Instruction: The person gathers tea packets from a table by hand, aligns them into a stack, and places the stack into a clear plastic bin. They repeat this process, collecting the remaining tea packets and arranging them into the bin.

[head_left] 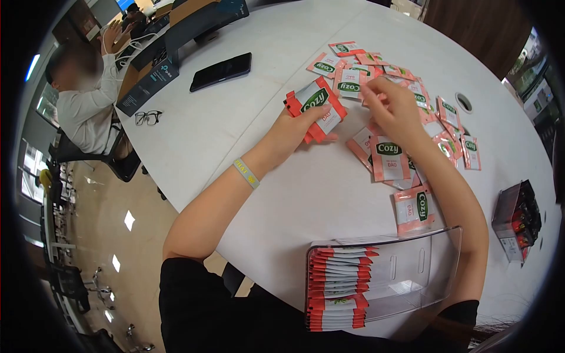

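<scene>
My left hand [298,127] grips a small stack of red-and-white Cozy tea sachets [318,103], with the thumb across the front one. Over a loose pile of the same sachets [352,82], my right hand [393,106] has its fingers curled together; whatever is between them, if anything, is hidden. More sachets [391,159] lie scattered and overlapping below and beside my right hand. Close to my body stands a clear plastic box [406,294]. Its left side holds a neat row of upright sachets [338,282].
A black phone [220,72] and eyeglasses [148,117] lie on the white table [265,194]. An open dark cardboard box [150,82] stands at the far left, near a seated person [88,112]. A container of dark packets [518,220] sits at right, beyond my forearm.
</scene>
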`<state>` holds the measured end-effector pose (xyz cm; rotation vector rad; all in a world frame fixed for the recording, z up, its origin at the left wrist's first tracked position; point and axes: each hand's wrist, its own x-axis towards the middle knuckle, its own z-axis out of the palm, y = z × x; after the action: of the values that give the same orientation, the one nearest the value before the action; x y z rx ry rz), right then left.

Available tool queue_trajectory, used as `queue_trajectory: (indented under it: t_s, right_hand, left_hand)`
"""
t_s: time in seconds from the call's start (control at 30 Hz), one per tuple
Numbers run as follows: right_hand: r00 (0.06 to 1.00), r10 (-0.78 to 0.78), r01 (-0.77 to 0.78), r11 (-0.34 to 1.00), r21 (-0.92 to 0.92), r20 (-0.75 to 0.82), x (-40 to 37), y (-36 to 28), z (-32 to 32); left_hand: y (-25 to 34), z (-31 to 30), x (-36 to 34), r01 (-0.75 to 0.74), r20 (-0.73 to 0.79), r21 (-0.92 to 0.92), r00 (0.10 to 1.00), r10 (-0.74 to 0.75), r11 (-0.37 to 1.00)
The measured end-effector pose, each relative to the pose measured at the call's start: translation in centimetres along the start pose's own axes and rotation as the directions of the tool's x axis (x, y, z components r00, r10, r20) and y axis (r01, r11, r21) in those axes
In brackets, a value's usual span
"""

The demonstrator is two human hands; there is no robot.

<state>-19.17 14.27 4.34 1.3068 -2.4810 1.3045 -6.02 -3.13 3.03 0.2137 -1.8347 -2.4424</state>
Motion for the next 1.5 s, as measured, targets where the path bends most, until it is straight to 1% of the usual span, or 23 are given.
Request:
queue_trajectory:
  t_s: [0.03, 0.07, 0.1, 0.13, 0.17, 0.23, 0.27, 0.3, 0.37, 0.4, 0.47, 0.5, 0.57, 0.8, 0.87, 1.0, 1.07, 1.1, 1.17, 1.2, 1.27, 1.37, 1.5]
  right_hand:
    - [1.0, -0.008, 0.008, 1.0, -0.01, 0.008, 1.1, 1.2, 0.0]
    - [0.967, -0.214, 0.188, 0.966, -0.178, -0.136, 2.3, 3.2, 0.5]
    - [0.872, -0.425, 0.326, 0.874, -0.36, -0.243, 3.0, 3.7, 0.6]
    - [0.967, -0.254, 0.227, 0.905, -0.359, -0.029, 3.4, 4.3, 0.5]
    - [0.966, -0.258, 0.229, 0.905, -0.36, -0.034, 3.3, 4.9, 0.6]
    - [0.972, -0.139, 0.189, 0.942, -0.276, 0.19, 2.7, 3.7, 0.8]
    - [0.945, -0.314, 0.327, 0.924, -0.2, 0.095, 2.8, 4.4, 1.4]
    - [0.945, -0.31, 0.324, 0.925, -0.198, 0.101, 3.0, 4.6, 1.9]
    - [0.938, -0.333, 0.312, 0.931, -0.187, -0.092, 3.2, 5.1, 2.4]
    - [0.94, -0.331, 0.311, 0.932, -0.187, -0.085, 3.1, 5.0, 2.1]
    - [0.991, -0.096, 0.123, 0.92, -0.372, 0.09, 3.1, 4.6, 1.2]
    - [0.991, -0.095, 0.123, 0.92, -0.373, 0.091, 3.1, 4.5, 1.2]
    - [0.98, -0.199, 0.176, 0.891, -0.418, -0.01, 2.9, 4.5, 1.4]
    - [0.935, -0.348, 0.324, 0.77, -0.55, 0.063, 2.4, 4.7, 1.6]
    - [0.808, -0.584, 0.532, 0.662, -0.528, 0.08, 2.5, 5.3, 1.8]
    - [0.771, -0.635, 0.514, 0.672, -0.533, -0.058, 1.9, 3.9, 2.4]
    - [0.877, -0.352, 0.341, 0.936, -0.09, -0.327, 1.6, 3.1, 3.0]
    - [0.877, -0.352, 0.342, 0.935, -0.089, -0.327, 1.4, 2.8, 2.9]
    - [0.966, -0.094, 0.136, 0.977, 0.164, -0.241, 1.1, 2.0, 2.6]
    - [0.966, -0.094, 0.136, 0.977, 0.164, -0.24, 1.0, 1.9, 2.6]
    - [0.998, 0.047, -0.018, 0.837, 0.547, -0.039, 0.8, 1.5, 2.8]
    - [0.984, 0.171, -0.157, 0.736, 0.659, 0.043, 0.4, -0.1, 2.8]
    - [0.984, 0.143, -0.177, 0.797, 0.578, 0.105, 0.0, -0.9, 2.9]
  left_hand:
    - [0.1, 0.0, 0.0, -0.009, -0.003, -0.011, 1.0, 0.009, 1.0]
    - [0.4, 0.1, 0.1, 0.002, -0.012, -0.048, 1.0, -0.002, 0.999]
    - [0.6, 0.2, 0.2, 0.015, -0.018, -0.079, 1.0, -0.016, 0.997]
    - [0.7, 0.0, 0.2, 0.01, -0.016, -0.079, 1.0, -0.011, 0.997]
    - [0.7, -0.2, 0.2, -0.004, -0.046, -0.068, 0.999, 0.001, 0.998]
    - [1.0, -0.7, 0.3, -0.017, -0.08, -0.054, 0.997, 0.013, 0.998]
    - [1.1, -0.9, 0.2, -0.008, -0.096, -0.084, 0.995, 0.0, 0.996]
    - [1.1, -0.9, 0.2, 0.001, -0.11, -0.116, 0.994, -0.013, 0.993]
    - [1.3, -0.5, 0.2, -0.001, -0.134, -0.142, 0.991, -0.018, 0.99]
    - [1.3, -0.4, 0.2, -0.006, -0.158, -0.162, 0.987, -0.02, 0.987]
    - [1.2, -0.5, 0.4, 0.002, -0.177, -0.198, 0.984, -0.037, 0.98]
    - [1.2, -0.6, 0.5, 0.008, -0.192, -0.225, 0.98, -0.052, 0.974]
    - [1.1, -1.0, 0.8, 0.006, -0.187, -0.252, 0.981, -0.054, 0.968]
    - [0.8, -1.5, 0.9, 0.003, -0.16, -0.279, 0.986, -0.05, 0.96]
    - [0.8, -1.6, 0.8, 0.006, -0.164, -0.262, 0.985, -0.051, 0.965]
    - [0.7, -1.2, 0.8, -0.031, -0.132, -0.242, 0.991, -0.002, 0.97]
    - [0.2, -1.6, 1.0, -0.041, -0.149, -0.194, 0.989, 0.012, 0.98]
    - [0.2, -1.6, 1.1, -0.051, -0.166, -0.147, 0.986, 0.027, 0.988]
    - [0.1, -1.4, 0.9, -0.074, -0.169, -0.117, 0.984, 0.054, 0.99]
    - [0.2, -1.2, 0.8, -0.095, -0.17, -0.087, 0.982, 0.079, 0.992]
    - [0.2, -0.8, 0.8, -0.112, -0.14, -0.059, 0.985, 0.102, 0.992]
    - [0.1, -0.5, 0.7, -0.12, -0.106, -0.036, 0.988, 0.115, 0.992]
    - [0.6, 0.5, 0.0, -0.104, -0.129, -0.131, 0.988, 0.087, 0.986]
